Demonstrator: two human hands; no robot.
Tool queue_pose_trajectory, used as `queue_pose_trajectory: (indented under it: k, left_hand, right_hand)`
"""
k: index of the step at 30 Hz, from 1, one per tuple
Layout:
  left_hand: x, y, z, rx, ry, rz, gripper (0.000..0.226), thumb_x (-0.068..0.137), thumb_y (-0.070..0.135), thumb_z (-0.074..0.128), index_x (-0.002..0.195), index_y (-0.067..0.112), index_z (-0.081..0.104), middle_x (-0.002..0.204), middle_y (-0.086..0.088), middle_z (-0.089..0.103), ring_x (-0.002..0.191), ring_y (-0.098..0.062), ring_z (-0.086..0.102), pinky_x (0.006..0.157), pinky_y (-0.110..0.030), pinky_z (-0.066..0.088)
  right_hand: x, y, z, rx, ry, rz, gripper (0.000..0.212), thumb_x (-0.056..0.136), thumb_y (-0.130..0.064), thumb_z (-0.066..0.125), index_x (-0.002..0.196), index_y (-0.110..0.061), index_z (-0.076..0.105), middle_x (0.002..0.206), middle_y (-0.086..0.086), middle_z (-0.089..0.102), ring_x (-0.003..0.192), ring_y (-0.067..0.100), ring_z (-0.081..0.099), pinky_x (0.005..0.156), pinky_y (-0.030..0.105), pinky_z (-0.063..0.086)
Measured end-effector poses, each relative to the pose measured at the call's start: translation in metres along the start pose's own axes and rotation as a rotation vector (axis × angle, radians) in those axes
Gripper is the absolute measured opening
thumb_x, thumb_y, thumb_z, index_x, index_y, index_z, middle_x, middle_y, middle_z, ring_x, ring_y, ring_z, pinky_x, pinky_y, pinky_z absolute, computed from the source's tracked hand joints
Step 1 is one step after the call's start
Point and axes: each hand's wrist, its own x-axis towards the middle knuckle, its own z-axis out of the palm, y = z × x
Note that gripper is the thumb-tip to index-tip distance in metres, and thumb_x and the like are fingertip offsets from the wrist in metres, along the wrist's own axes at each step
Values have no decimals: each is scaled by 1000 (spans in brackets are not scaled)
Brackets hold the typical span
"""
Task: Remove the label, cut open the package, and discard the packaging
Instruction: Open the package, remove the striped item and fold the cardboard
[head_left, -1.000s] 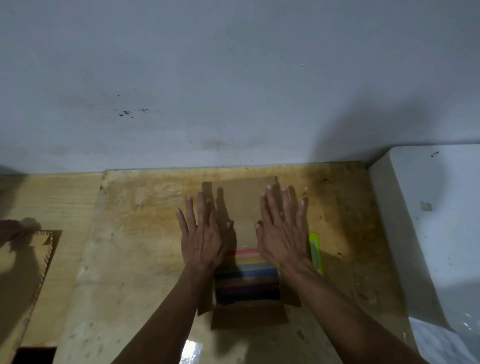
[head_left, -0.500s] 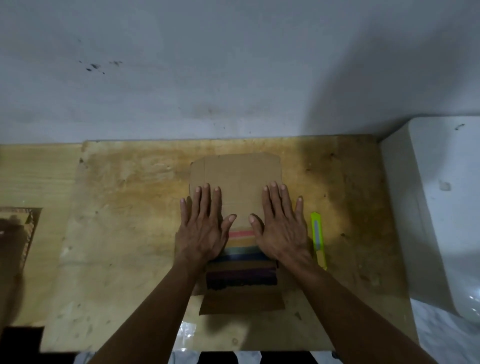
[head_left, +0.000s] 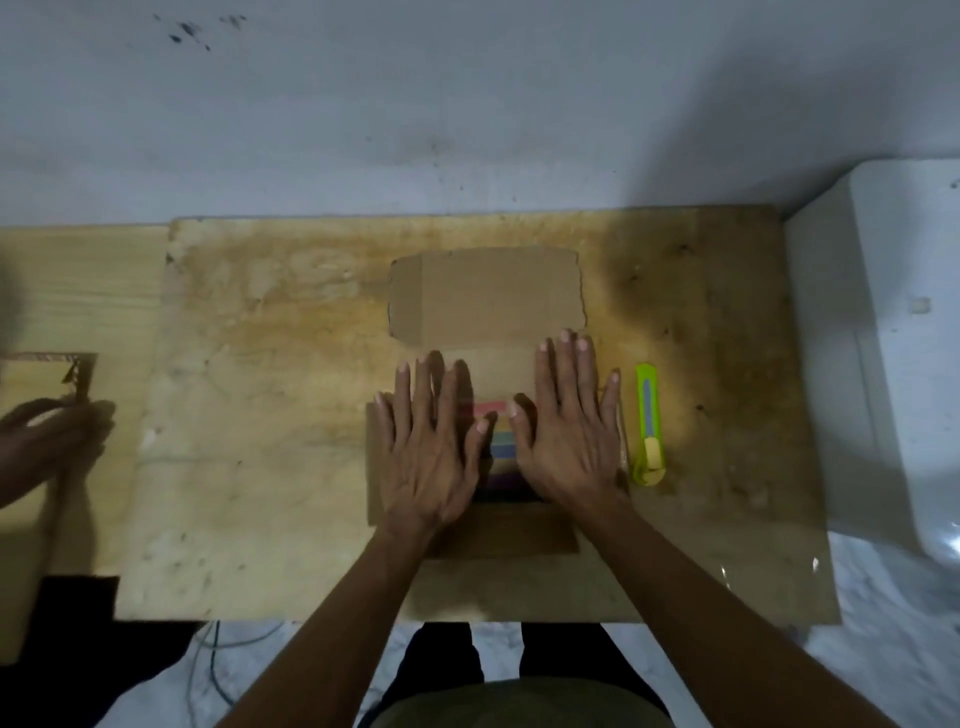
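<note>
Pressing flat, the left hand (head_left: 434, 457) and right hand (head_left: 566, 441) lie spread and released on the opened cardboard package (head_left: 485, 301) at the wooden table's (head_left: 260, 415) middle; I'd keep even palm pressure so the flaps stay down. Right of them lies the green utility knife (head_left: 648, 423). Since earlier, both hands slid nearer, uncovering the far flap

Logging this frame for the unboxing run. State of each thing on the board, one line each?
cardboard package: opened, flaps spread flat on the board.
striped contents: exposed between the hands, still in the package.
utility knife: lying on the board right of the package, unheld; blade not visible.
left hand: flat, fingers spread, pressing the package.
right hand: flat, fingers spread, pressing the package.
</note>
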Motion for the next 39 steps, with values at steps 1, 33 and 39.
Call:
queue_pose_trajectory:
  k: [1,33,39]
  left_hand:
    - [-13,3,4,-5,-7,-26,73,103,56,27,159,24,-9,165,-6,-19,153,-26,-19,122,-52,-10]
    - [67,6,-29,-857,207,-624,72,99,57,32,157,17,16,155,-12,42,144,-36,34,117,-56,26]
    - [80,1,-34,-1223,197,-821,61,101,51,41,154,25,25,150,-9,47,131,-28,51,109,-49,45]
  right_hand:
    - [-14,-2,2,7,24,-2,72,99,-51,24,157,-15,1,165,10,-4,152,26,-9,121,55,2]
    - [64,-15,-28,844,175,594,63,100,-33,45,154,-21,16,159,5,25,145,25,27,119,39,26]
    - [75,-9,-36,1149,127,797,49,100,-37,47,146,-27,31,135,5,58,118,23,56,104,41,45]
